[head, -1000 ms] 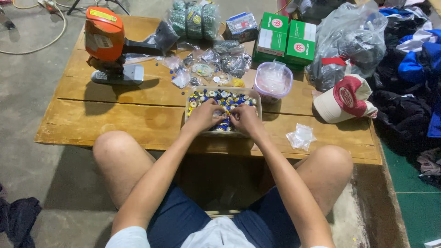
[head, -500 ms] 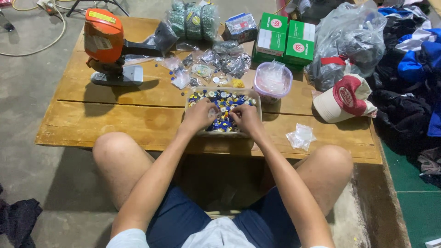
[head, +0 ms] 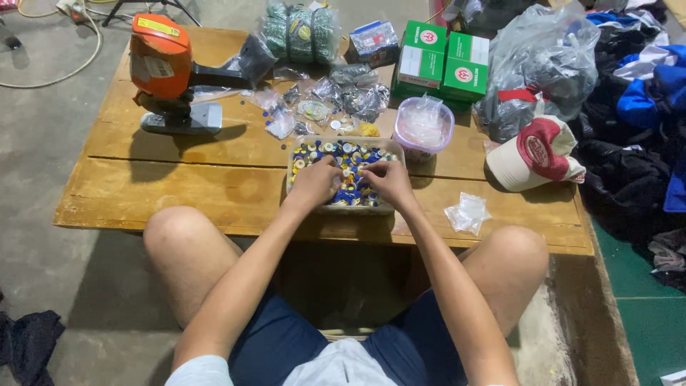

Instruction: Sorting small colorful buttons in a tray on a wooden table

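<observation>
Body as seen from the head view: two bare forearms, no sleeves reaching the elbows, no watch, rings or bands visible. Left hand point(head: 314, 184) and right hand point(head: 389, 180) are ungloved. Upper garment: a light grey-white short-sleeved shirt point(head: 336, 366), visible at the lower frame edge and at the left shoulder. Lower garment: dark navy shorts point(head: 286, 343), ending above the knees. Both knees and thighs are bare. Footwear is out of view.
</observation>
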